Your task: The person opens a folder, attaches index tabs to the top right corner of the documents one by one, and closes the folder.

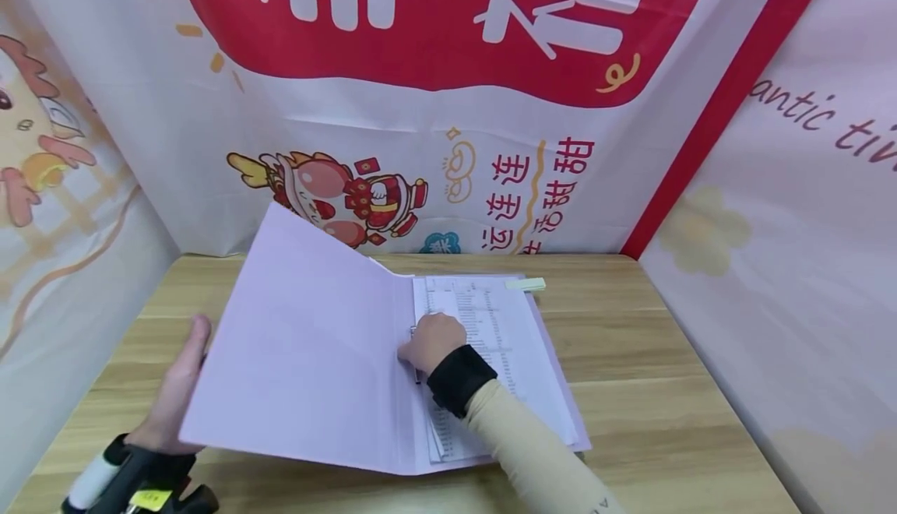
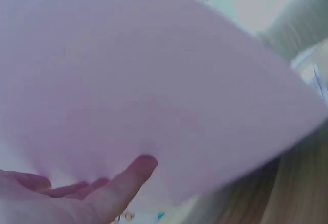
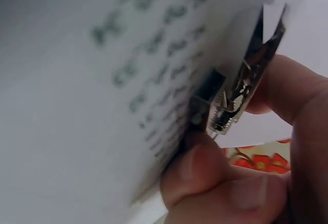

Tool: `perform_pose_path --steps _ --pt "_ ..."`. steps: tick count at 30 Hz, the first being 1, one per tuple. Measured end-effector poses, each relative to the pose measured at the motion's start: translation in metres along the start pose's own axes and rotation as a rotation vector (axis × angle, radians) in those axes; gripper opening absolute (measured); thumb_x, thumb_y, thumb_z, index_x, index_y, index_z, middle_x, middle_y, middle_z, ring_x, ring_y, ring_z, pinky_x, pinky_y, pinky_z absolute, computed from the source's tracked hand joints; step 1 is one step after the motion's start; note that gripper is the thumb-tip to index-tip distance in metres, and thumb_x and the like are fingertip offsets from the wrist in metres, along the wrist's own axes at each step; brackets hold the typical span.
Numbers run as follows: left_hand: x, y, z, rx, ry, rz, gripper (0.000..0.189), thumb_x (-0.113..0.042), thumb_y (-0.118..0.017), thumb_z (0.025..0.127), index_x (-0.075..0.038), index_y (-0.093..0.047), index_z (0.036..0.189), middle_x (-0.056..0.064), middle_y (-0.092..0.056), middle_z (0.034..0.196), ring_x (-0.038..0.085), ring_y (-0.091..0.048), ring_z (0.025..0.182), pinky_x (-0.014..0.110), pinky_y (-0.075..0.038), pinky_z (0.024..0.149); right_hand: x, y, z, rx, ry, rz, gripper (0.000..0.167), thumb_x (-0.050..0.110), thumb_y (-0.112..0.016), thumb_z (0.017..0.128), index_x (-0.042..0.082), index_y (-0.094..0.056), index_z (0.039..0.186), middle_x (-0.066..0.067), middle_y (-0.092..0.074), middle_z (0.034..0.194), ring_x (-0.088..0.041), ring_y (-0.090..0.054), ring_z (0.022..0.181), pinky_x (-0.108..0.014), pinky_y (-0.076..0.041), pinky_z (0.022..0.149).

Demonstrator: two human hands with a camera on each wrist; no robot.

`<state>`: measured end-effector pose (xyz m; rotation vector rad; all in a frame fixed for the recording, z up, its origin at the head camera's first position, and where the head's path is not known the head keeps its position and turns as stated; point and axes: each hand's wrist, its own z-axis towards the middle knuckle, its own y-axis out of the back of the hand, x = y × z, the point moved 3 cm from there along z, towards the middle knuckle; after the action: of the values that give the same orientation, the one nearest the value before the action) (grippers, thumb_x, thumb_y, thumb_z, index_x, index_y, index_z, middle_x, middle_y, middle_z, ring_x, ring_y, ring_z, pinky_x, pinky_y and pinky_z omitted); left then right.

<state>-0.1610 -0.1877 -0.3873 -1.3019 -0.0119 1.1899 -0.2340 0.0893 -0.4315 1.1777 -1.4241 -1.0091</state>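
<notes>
A light purple folder (image 1: 301,350) lies opened on the wooden table, its left cover raised at a slant. My left hand (image 1: 171,401) is at the cover's outer left edge in the head view. In the left wrist view, its extended fingers (image 2: 141,168) touch the back of the cover (image 2: 154,80). My right hand (image 1: 436,341) is at the folder's spine, over the left edge of the printed sheets (image 1: 501,343). A shiny metal clip (image 3: 246,80) stands tilted between its thumb and curled fingers in the right wrist view, beside the sheets' edge.
A pale green tab (image 1: 525,284) sticks out at the top right of the folder. Wooden tabletop (image 1: 652,405) extends to the right. Printed cloth (image 1: 392,109) hangs behind the table, with more cloth on both sides.
</notes>
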Motion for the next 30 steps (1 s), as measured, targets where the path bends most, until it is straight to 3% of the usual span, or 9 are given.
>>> perform_pose_path --steps 6,9,12,14,16,20,24,27,30 --pt "0.022 -0.007 0.029 0.086 0.075 -0.060 0.092 -0.064 0.009 0.098 -0.009 -0.036 0.157 0.015 -0.052 0.148 0.028 -0.052 0.135 0.043 -0.042 0.112 -0.009 -0.035 0.008 -0.034 0.005 0.096 0.030 0.030 -0.076 0.079 0.009 -0.061 0.065 -0.006 -0.059 0.064 -0.020 -0.056 0.055 -0.033 -0.045 0.046" --pt "0.033 -0.005 0.044 0.055 0.112 0.064 0.077 -0.057 0.007 0.102 -0.014 -0.005 0.165 0.010 -0.031 0.164 0.021 -0.035 0.148 0.040 -0.030 0.120 -0.013 -0.051 0.012 -0.058 0.036 0.126 0.024 0.024 -0.071 0.083 0.008 -0.062 0.068 -0.008 -0.061 0.066 -0.021 -0.056 0.056 -0.035 -0.045 0.047" --pt "0.040 -0.006 0.056 -0.008 0.145 0.257 0.073 -0.053 0.007 0.104 -0.006 0.023 0.157 0.016 -0.002 0.170 0.011 -0.031 0.148 0.034 -0.029 0.120 -0.018 -0.056 0.015 -0.037 0.050 0.186 0.024 0.021 -0.068 0.083 0.009 -0.058 0.064 -0.006 -0.057 0.062 -0.020 -0.054 0.054 -0.034 -0.044 0.047" --pt "0.043 -0.008 0.063 -0.048 0.158 0.353 0.075 -0.053 0.006 0.104 -0.001 0.029 0.153 0.021 0.017 0.167 0.008 -0.028 0.149 0.031 -0.031 0.118 -0.022 -0.054 0.016 0.008 0.069 0.261 0.030 0.019 -0.066 0.082 0.012 -0.051 0.058 -0.002 -0.052 0.056 -0.018 -0.051 0.050 -0.032 -0.040 0.045" --pt "0.046 -0.012 0.069 -0.089 0.161 0.435 0.075 -0.053 0.005 0.105 0.000 0.027 0.154 0.023 0.026 0.163 0.011 -0.019 0.152 0.030 -0.033 0.117 -0.028 -0.050 0.015 0.075 0.099 0.346 0.035 0.021 -0.065 0.086 0.014 -0.047 0.056 0.002 -0.049 0.053 -0.015 -0.049 0.048 -0.028 -0.038 0.045" --pt "0.054 -0.021 0.083 -0.166 0.162 0.644 0.072 -0.050 0.001 0.107 -0.001 0.012 0.160 0.021 0.014 0.168 0.034 0.000 0.154 0.031 -0.037 0.114 -0.051 -0.035 0.007 0.184 0.135 0.487 0.036 0.030 -0.063 0.097 0.012 -0.058 0.066 0.003 -0.055 0.059 -0.012 -0.053 0.052 -0.025 -0.040 0.050" --pt "0.067 -0.023 0.098 -0.207 0.150 0.897 0.065 -0.044 -0.004 0.111 -0.006 -0.004 0.164 0.018 0.001 0.170 0.043 -0.003 0.153 0.053 -0.032 0.116 -0.087 -0.009 -0.005 0.212 0.122 0.582 0.041 0.036 -0.054 0.105 0.003 -0.069 0.086 -0.004 -0.064 0.068 -0.014 -0.057 0.055 -0.026 -0.045 0.053" --pt "0.079 -0.017 0.106 -0.217 0.162 1.078 0.058 -0.036 -0.013 0.113 -0.010 -0.012 0.164 0.017 -0.004 0.170 0.044 -0.007 0.153 0.069 -0.025 0.114 -0.118 0.014 -0.014 0.199 0.107 0.646 0.045 0.036 -0.049 0.107 0.000 -0.068 0.087 -0.006 -0.065 0.069 -0.015 -0.058 0.055 -0.025 -0.044 0.049" --pt "0.092 -0.006 0.112 -0.202 0.208 1.249 0.054 -0.030 -0.026 0.113 -0.013 -0.019 0.164 0.017 -0.010 0.169 0.043 -0.010 0.153 0.068 -0.025 0.114 -0.147 0.036 -0.024 0.189 0.094 0.709 0.046 0.036 -0.044 0.109 0.002 -0.064 0.085 -0.006 -0.063 0.071 -0.017 -0.058 0.056 -0.024 -0.039 0.047"
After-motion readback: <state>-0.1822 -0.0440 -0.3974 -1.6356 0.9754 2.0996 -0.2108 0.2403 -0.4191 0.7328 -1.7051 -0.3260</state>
